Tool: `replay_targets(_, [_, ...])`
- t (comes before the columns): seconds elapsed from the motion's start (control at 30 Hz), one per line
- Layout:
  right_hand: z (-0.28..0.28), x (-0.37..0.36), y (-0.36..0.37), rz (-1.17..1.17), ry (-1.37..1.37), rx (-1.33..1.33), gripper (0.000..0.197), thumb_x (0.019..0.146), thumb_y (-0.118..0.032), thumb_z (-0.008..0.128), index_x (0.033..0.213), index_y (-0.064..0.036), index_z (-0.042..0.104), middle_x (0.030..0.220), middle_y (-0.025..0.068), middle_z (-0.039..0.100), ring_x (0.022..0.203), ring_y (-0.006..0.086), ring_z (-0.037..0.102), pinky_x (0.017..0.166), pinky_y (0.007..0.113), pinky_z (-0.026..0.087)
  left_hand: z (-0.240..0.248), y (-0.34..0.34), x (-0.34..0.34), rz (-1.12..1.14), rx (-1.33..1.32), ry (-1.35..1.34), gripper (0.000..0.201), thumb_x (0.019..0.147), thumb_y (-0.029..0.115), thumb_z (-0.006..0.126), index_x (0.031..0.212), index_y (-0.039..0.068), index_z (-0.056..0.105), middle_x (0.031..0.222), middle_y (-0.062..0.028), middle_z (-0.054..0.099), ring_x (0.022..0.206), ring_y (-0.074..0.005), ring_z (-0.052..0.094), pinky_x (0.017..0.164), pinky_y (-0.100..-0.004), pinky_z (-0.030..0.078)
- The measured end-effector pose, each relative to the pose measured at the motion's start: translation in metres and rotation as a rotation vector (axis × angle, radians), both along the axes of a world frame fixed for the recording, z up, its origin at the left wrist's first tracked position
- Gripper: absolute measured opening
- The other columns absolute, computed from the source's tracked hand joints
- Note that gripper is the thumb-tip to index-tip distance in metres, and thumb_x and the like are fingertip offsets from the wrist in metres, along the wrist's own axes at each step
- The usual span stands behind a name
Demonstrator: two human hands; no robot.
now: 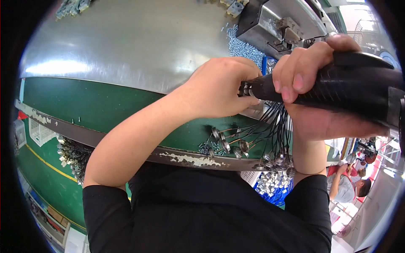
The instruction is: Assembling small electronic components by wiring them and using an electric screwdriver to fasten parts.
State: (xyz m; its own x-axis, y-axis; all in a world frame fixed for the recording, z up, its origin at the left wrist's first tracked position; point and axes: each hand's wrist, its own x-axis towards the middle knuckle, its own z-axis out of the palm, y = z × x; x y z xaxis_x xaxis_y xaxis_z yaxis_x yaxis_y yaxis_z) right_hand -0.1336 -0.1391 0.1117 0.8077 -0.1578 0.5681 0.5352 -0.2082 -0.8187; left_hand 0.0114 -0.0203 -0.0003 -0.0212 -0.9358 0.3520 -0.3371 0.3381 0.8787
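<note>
My right hand (308,84) is wrapped round a black power screwdriver (350,90), held level with its tapered nose pointing left. Right at that nose, my left hand (223,86) is closed, thumb and fingers pinching a small metal part (248,89). Most of this part is hidden by the fingers and the tool. Below both hands, a bundle of black wires (276,120) hangs down toward the table's front edge. Round metal ends (244,146) of the wires lie on the green mat and over the edge.
Many small screws (244,46) lie on the metal sheet (139,38) beside a metal fixture (282,29). More screws (206,147) sit on the green mat (84,97). Below the edge is a blue-lined crate of small parts (272,185). Another person (346,183) is at the right.
</note>
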Motion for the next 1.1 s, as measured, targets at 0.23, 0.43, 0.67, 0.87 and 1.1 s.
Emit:
replay_targets(0.23, [0.033,-0.022,-0.022,-0.290,0.106,0.107,0.132,0.081,-0.101,0.052,0.163,0.0011,0.035,0.091,0.0090,0.059,0.069,0.0215,0.059,0.069,0.039,0.048,0.001,0.006,-0.004,0.026,-0.068,-0.010,0.031,0.081,0.019,0.088,0.108,0.005,0.081,0.106,-0.0103,0.078,0.099,-0.0323,0.075,0.086,-0.0415,0.061])
replay_targets(0.43, [0.028,-0.038,-0.022,-0.458,0.268,0.221,0.119,0.095,-0.094,0.037,0.168,-0.0005,0.026,0.126,0.0217,0.067,0.118,0.0354,0.068,0.110,0.049,0.050,0.001,0.009,-0.010,0.090,-0.414,-0.135,0.034,0.073,0.016,0.096,0.101,0.008,0.079,0.099,-0.0088,0.078,0.093,-0.0301,0.077,0.082,-0.0410,0.063])
replay_targets(0.67, [0.003,-0.057,-0.007,-0.929,-0.185,-0.089,0.060,0.115,-0.048,0.049,0.152,-0.0010,0.049,0.126,0.0108,0.064,0.112,0.0185,0.063,0.097,0.037,0.049,-0.007,0.014,-0.015,0.027,-0.343,-0.129,0.031,0.076,0.021,0.094,0.099,0.011,0.077,0.098,-0.0072,0.077,0.100,-0.0308,0.076,0.087,-0.0419,0.062])
replay_targets(0.87, [0.022,-0.088,0.014,-0.489,0.654,-0.525,0.037,0.092,-0.015,0.077,0.124,0.0018,0.070,0.112,0.0146,0.072,0.105,0.0276,0.069,0.092,0.039,0.054,0.000,0.011,-0.013,-0.017,-0.367,-0.120,0.034,0.073,0.011,0.096,0.100,0.004,0.078,0.098,-0.0116,0.079,0.096,-0.0333,0.077,0.092,-0.0453,0.062])
replay_targets(1.1, [0.004,-0.078,0.049,-0.515,0.809,-0.703,0.057,0.089,-0.021,0.084,0.140,-0.0027,0.065,0.126,0.0191,0.071,0.115,0.0402,0.069,0.098,0.045,0.057,0.011,0.020,-0.012,0.228,-0.304,-0.004,0.039,0.074,0.013,0.100,0.104,0.003,0.079,0.093,-0.0104,0.080,0.080,-0.0189,0.078,0.074,-0.0306,0.063])
